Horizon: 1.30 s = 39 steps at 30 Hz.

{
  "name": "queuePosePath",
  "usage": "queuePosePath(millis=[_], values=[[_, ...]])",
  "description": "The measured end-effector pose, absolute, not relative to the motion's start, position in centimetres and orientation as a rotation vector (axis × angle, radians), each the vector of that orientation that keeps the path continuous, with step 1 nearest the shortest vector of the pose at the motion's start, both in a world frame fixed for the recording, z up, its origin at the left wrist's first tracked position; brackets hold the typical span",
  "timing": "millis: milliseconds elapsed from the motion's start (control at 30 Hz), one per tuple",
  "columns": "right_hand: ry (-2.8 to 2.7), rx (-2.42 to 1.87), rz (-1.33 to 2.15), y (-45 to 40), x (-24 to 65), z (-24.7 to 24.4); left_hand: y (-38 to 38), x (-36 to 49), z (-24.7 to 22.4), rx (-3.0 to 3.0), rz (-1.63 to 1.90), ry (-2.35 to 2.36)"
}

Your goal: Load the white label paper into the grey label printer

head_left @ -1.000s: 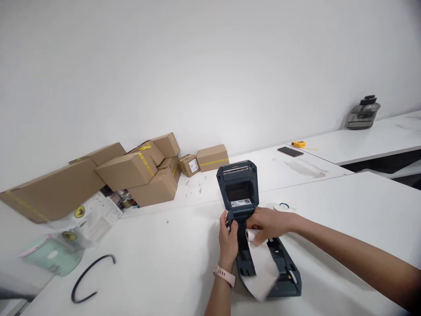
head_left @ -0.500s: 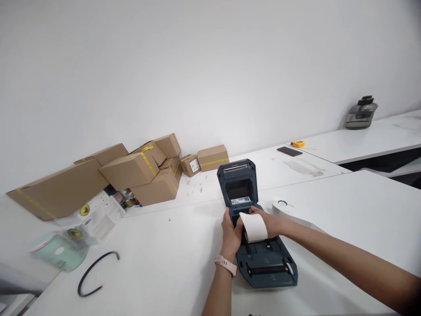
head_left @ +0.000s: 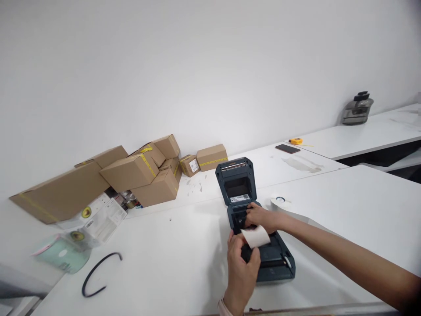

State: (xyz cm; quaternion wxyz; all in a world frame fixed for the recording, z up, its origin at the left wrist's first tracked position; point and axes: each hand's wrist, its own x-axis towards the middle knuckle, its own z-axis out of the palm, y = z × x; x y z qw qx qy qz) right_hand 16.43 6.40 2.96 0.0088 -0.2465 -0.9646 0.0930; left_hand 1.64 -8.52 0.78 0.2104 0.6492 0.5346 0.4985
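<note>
A dark blue-grey label printer (head_left: 271, 272) stands on the white table with its lid (head_left: 235, 182) raised. My right hand (head_left: 263, 218) reaches into the printer's bay from the right, its fingers curled and closed; their tips are hidden, as is anything they grip. From below this hand a short strip of white label paper (head_left: 256, 237) curls up over the bay. At the printer's left edge is my left hand (head_left: 241, 267), its thumb and fingers apart around a gap, close to the strip. A pale pink band (head_left: 223, 307) circles the left wrist.
Behind the printer's right side lies a white label roll (head_left: 281, 204) with its tail trailing right. Cardboard boxes (head_left: 131, 171) are stacked at the left, near a mint pouch (head_left: 64, 254) and a black curved band (head_left: 98, 274). A phone (head_left: 287, 149) and yellow tape measure (head_left: 295, 141) lie farther back.
My left hand has come down and nearer, its thumb now away from the label strip. My right hand has gone deeper into the bay. The strip hangs lower and the view has shifted slightly.
</note>
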Motion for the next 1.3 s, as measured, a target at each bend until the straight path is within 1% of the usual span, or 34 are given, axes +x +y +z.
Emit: queuePosePath(millis=[133,267,433,633,833,900,967,1033,1100,1133,1200,1300], values=[[-3.031,-0.748,0.383,6.1,16.5,3.6,-10.1,2.4,-1.1,2.174,1.520,1.475],[-2.997,-0.761,0.414,5.7,16.9,3.9,-11.5,2.9,-2.8,2.367,1.698,1.441],[-2.969,-0.773,0.395,5.4,17.1,3.8,-12.7,2.6,-3.4,2.558,1.698,1.427],[-2.949,-0.770,0.288,5.2,17.0,3.3,-13.1,1.9,-5.0,2.614,1.689,1.362],[-2.858,-0.782,0.242,4.8,16.7,2.6,-13.2,2.0,-7.6,2.405,1.747,1.405],[-2.824,-0.739,0.243,4.4,17.0,3.7,-12.9,1.9,-8.2,2.415,1.777,1.366],[-2.679,-0.702,0.226,4.2,17.6,6.0,-12.5,1.9,-8.6,2.445,1.833,1.312],[-2.308,-0.707,0.161,4.7,18.1,9.2,-12.4,1.9,-8.6,2.452,1.872,1.309],[-1.847,-0.740,0.078,6.2,18.4,12.5,-12.6,2.1,-8.3,2.419,1.830,1.378],[-1.711,-0.772,0.061,7.3,18.3,13.9,-12.8,2.2,-8.0,2.396,1.791,1.412],[-1.657,-0.868,0.234,9.6,18.0,15.8,-13.3,2.4,-7.5,2.354,1.736,1.459],[-1.717,-0.950,0.536,11.4,17.3,16.3,-13.6,2.5,-7.1,2.349,1.764,1.460]])
